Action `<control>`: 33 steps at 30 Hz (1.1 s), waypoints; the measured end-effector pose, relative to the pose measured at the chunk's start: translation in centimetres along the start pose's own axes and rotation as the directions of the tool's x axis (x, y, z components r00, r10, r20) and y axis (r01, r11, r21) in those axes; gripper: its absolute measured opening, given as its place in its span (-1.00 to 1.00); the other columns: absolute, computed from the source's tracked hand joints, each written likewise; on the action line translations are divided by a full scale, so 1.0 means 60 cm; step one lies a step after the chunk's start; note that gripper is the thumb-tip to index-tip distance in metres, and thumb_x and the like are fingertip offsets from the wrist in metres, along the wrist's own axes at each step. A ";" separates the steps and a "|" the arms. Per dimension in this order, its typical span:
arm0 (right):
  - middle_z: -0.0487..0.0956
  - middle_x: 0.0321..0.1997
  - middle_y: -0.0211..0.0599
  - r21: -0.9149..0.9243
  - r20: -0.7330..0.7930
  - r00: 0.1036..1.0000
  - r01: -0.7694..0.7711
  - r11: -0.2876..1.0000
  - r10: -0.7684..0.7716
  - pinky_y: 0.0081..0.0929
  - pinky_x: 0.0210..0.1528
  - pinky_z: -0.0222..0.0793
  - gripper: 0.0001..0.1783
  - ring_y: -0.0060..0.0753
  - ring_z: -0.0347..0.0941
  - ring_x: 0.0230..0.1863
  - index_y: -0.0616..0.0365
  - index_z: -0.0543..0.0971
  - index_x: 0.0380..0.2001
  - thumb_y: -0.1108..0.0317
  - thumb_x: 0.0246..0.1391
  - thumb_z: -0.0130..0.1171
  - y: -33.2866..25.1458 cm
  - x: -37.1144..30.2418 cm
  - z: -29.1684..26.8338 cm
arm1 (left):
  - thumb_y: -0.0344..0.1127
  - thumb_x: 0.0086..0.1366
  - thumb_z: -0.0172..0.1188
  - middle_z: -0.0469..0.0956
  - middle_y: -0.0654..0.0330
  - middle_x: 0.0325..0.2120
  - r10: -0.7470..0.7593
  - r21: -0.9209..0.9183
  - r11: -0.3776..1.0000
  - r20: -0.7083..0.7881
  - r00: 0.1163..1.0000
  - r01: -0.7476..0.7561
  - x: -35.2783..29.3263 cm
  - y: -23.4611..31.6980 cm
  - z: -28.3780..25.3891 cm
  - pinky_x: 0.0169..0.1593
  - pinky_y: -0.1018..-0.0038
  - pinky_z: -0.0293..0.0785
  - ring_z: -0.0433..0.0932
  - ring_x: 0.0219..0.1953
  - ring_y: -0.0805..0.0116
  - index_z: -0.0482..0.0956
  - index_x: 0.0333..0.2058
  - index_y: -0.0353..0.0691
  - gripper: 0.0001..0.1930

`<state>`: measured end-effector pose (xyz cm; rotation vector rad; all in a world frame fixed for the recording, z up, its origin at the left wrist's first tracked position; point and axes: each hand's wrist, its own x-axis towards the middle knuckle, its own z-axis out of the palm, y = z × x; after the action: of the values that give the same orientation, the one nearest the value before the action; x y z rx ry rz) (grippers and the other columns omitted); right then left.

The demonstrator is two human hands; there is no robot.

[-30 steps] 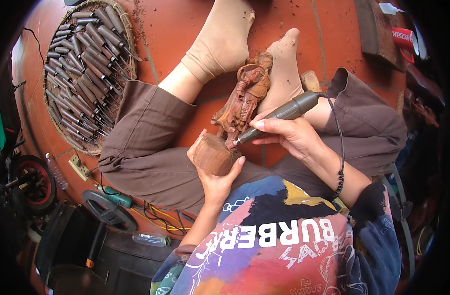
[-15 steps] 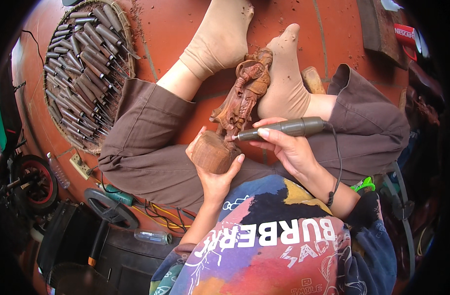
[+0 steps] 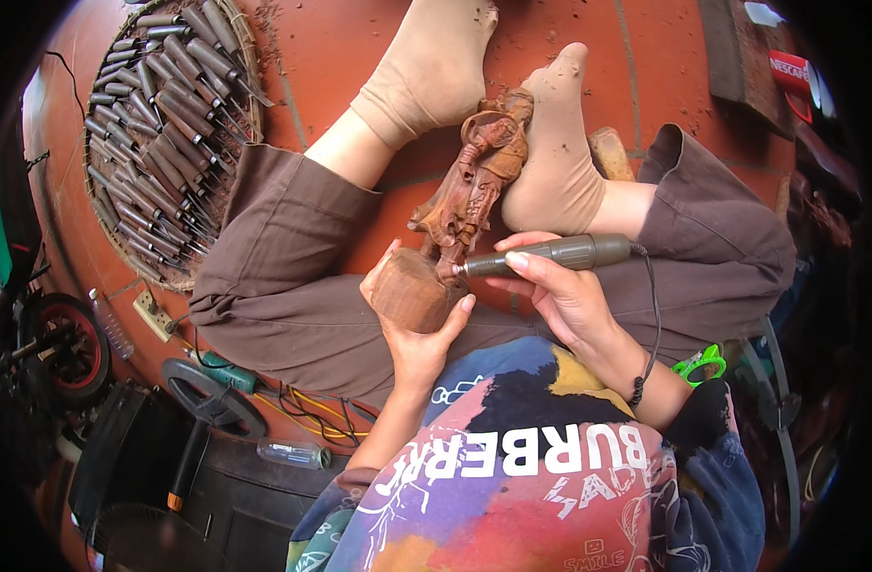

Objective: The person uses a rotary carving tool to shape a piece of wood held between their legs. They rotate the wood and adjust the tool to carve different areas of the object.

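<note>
A reddish-brown carved wooden figurine (image 3: 476,176) slants between my socked feet, its far end resting between them. Its thick rounded base (image 3: 409,291) points toward me, and my left hand (image 3: 419,334) is wrapped round that base with the thumb on the near right side. In my right hand (image 3: 562,291) is a dark olive rotary tool (image 3: 574,252), gripped like a pen. The tool's tip meets the wood, or nearly so, at the narrow part just above the base. A black cord runs from its rear end down past my right wrist.
At the far left a round wicker basket (image 3: 255,105) holds many wooden-handled chisels. Near it lie a power socket strip (image 3: 154,316), a green power tool (image 3: 224,372) with cables, and a clear bottle (image 3: 295,454). A dark wooden block (image 3: 741,67) and a red mug (image 3: 790,71) stand far right. Wood chips litter the tiles.
The tool's tip has shifted very slightly at the narrow part above the base. Both hands keep their grips, and the view has moved a little.
</note>
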<state>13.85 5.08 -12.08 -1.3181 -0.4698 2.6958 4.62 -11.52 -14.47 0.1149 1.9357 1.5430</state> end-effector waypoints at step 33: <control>0.63 -0.17 -0.28 -0.550 0.158 0.983 0.007 0.835 0.095 -0.51 -0.06 0.52 -0.74 -0.48 0.57 -0.13 0.24 0.61 -0.18 0.38 0.05 0.32 -0.080 0.052 0.012 | -0.53 -0.07 0.49 0.16 0.07 0.20 -0.079 -0.165 0.983 0.032 0.996 0.083 0.006 0.019 0.005 0.22 0.33 0.32 0.31 0.18 0.29 0.09 0.16 -0.24 -0.12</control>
<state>11.17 10.17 -12.48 -1.1910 -1.3364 2.8423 4.12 -10.76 -13.62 -0.0157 1.7625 1.6331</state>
